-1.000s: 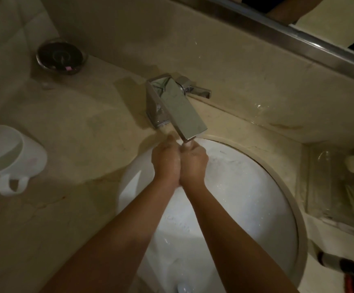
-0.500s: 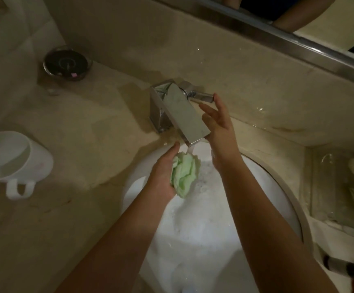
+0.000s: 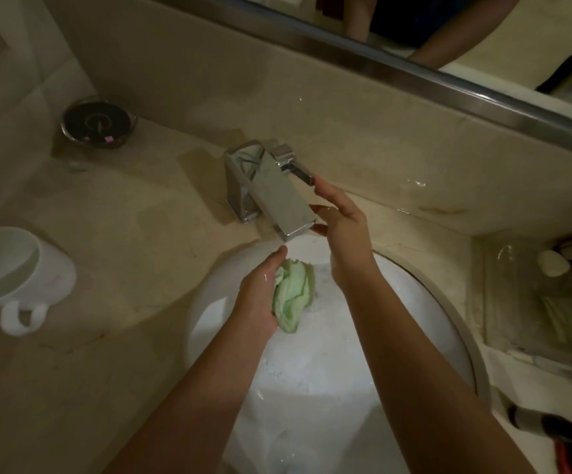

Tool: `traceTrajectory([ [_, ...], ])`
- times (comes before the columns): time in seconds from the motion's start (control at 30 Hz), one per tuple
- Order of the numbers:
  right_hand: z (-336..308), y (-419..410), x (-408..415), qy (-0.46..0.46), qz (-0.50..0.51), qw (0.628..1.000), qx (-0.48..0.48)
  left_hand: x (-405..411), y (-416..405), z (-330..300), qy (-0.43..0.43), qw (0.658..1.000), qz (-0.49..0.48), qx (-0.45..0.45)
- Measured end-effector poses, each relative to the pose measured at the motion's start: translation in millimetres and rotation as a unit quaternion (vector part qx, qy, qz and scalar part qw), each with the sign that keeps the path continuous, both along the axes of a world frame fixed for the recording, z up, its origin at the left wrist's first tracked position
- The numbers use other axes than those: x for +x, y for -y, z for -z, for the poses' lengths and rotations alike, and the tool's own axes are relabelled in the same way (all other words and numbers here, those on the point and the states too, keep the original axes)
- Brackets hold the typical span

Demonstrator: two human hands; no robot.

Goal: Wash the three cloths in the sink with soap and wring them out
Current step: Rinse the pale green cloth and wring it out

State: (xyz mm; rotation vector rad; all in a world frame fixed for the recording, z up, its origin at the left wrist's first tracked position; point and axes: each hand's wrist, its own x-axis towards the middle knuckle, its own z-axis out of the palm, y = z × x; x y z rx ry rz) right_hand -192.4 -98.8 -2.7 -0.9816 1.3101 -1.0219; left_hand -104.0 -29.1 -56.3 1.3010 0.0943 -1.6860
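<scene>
A bunched pale green cloth (image 3: 293, 295) hangs over the white sink (image 3: 424, 323), just below the chrome tap's spout (image 3: 277, 196). My left hand (image 3: 259, 299) is shut on it from the left side. My right hand (image 3: 342, 227) is up beside the spout with its fingers apart; one fingertip touches the tap's lever (image 3: 294, 165). The sink bottom looks wet and foamy. No other cloth shows inside the sink.
A white mug (image 3: 14, 268) lies on its side on the beige counter at the left. A dark round dish (image 3: 98, 124) sits at the back left. A clear tray (image 3: 534, 302) with toiletries stands at the right. Striped fabric (image 3: 564, 436) lies at the lower right corner.
A second ago both hands were pressed together under the spout. They have since parted: the left keeps the green cloth, the right has risen to the tap's lever.
</scene>
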Motion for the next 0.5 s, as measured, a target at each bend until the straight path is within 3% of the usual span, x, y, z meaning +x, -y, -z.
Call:
traceTrajectory([
  [0.1,22.8,-42.7,-14.8,-0.015,0.028,0.996,0.089,-12.3,-14.6,-1.3,0.041,0.999,0.017,-0.001],
  [0.17,36.2,-86.7,-21.7,0.077,0.04,0.973,0.215,-27.2,-29.2,-6.6,0.063,0.998,0.028,-0.007],
  [0.23,42.3,-124.1,-32.9,0.244,0.048,0.903,0.35,-46.2,-48.9,-9.7,0.172,0.983,0.057,-0.021],
  [0.3,43.8,-153.7,-54.1,0.372,0.035,0.825,0.424,-62.4,-72.6,-6.7,0.322,0.937,0.107,-0.081],
  [0.33,43.6,-164.3,-66.1,0.399,0.023,0.804,0.44,-68.0,-83.9,-5.5,0.373,0.911,0.13,-0.116],
  [0.4,41.0,-178.2,-85.7,0.383,0.022,0.811,0.442,-74.7,-102.6,1.2,0.446,0.866,0.146,-0.175],
  [0.5,37.9,-192.7,-103.2,0.326,0.04,0.865,0.379,-88.2,-120.7,3.2,0.515,0.79,0.212,-0.258],
])
